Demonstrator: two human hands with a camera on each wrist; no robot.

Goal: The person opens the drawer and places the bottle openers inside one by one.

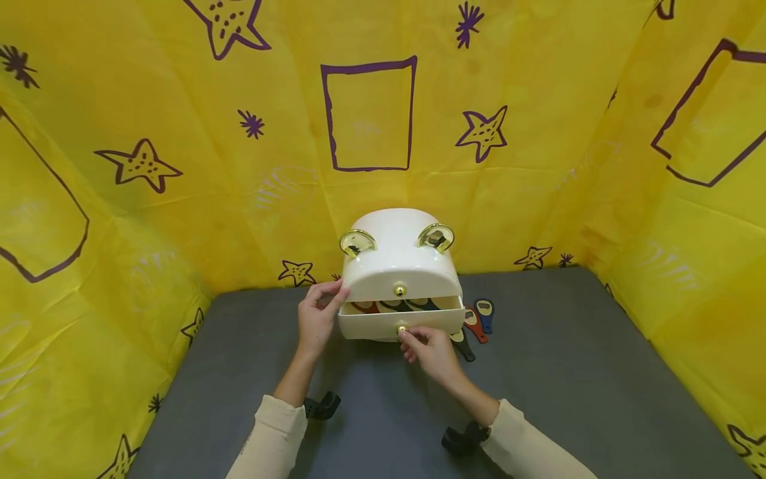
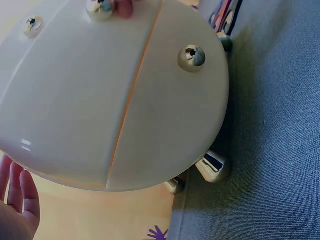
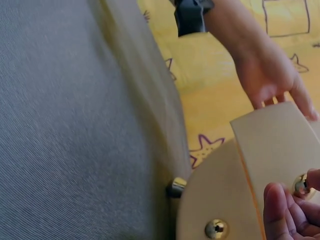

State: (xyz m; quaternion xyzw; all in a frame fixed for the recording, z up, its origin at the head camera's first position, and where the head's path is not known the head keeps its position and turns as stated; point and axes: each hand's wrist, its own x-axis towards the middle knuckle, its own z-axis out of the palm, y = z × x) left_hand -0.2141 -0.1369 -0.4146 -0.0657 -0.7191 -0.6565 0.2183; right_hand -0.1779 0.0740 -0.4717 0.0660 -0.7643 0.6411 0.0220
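Note:
A glossy white cabinet (image 1: 395,243) with gold knobs stands at the back of the table, its middle drawer (image 1: 368,326) pulled partway out. Several bottle openers (image 1: 423,304) lie inside that drawer, largely hidden by its front. My right hand (image 1: 435,358) pinches the drawer's gold knob (image 3: 301,186) between thumb and fingers. At the cabinet's left side, my left hand (image 1: 317,321) touches the side with fairly straight fingers, also seen as the left hand (image 2: 19,205) in the left wrist view. The lower knob (image 2: 192,58) sits on the part below the drawer.
To the cabinet's right lie a blue bottle opener (image 1: 485,318), a red bottle opener (image 1: 477,326) and a dark bottle opener (image 1: 463,347). Two gold round-rimmed pieces (image 1: 358,242) stick up from the cabinet top. Yellow cloth (image 1: 287,219) walls the grey table (image 1: 556,372) behind and at both sides.

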